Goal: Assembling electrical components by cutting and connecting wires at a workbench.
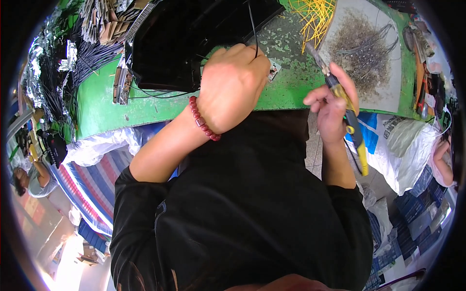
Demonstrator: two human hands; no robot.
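My left hand (236,82), with a dark red bead bracelet (200,123) on the wrist, is closed near the front edge of the green worktable (104,99). A thin black wire (253,22) rises from between its fingers. Beside the fingers a small piece like a circuit board (275,70) shows in part; whether they grip it I cannot tell. My right hand (334,106) is wrapped round a yellow and black soldering iron (357,131). Its metal tip points up and left, above the table and apart from my left hand.
A large glossy black tray (170,43) lies behind my left hand. Yellow thin sticks (313,17) and a pale sheet (349,99) with grey debris are at the back right. Black cables (90,60) and flat brown pieces (102,22) heap up at left. White sacks (398,155) stand at right.
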